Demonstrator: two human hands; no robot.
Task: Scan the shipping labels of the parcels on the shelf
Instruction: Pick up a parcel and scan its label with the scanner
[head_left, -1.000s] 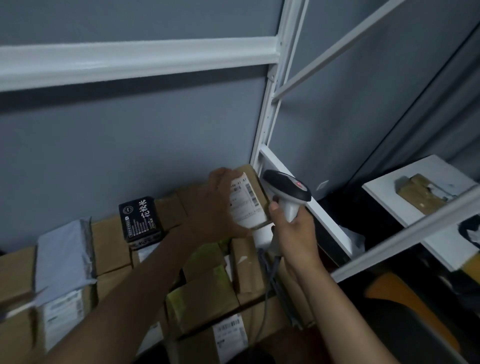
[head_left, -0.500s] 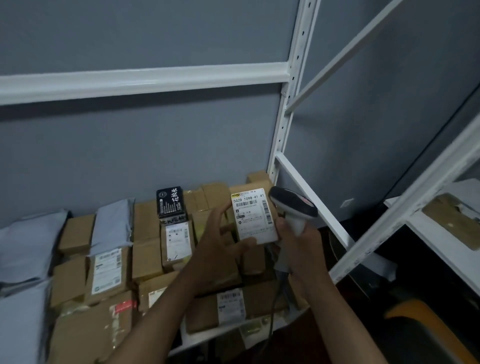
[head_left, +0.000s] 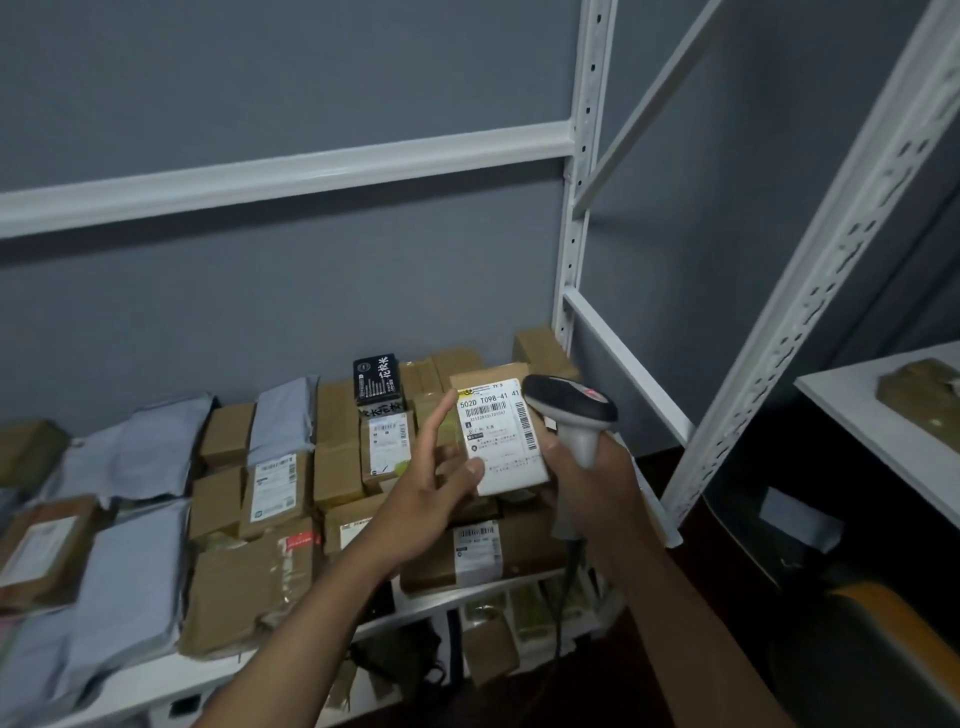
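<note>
Your held parcel (head_left: 501, 431): small brown box, white shipping label (head_left: 501, 441) facing you, tilted, above the right shelf (head_left: 467, 592) stack; scanner (head_left: 571, 410) just right.

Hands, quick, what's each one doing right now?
Left hand: holds the labelled parcel, thumb pressing its label, fingers straight.
Right hand: gripping the barcode scanner by its handle.

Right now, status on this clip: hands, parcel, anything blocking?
Left hand props the labelled parcel, thumb on its lower edge. Right hand grips the scanner beside the label. Nothing blocking.
</note>
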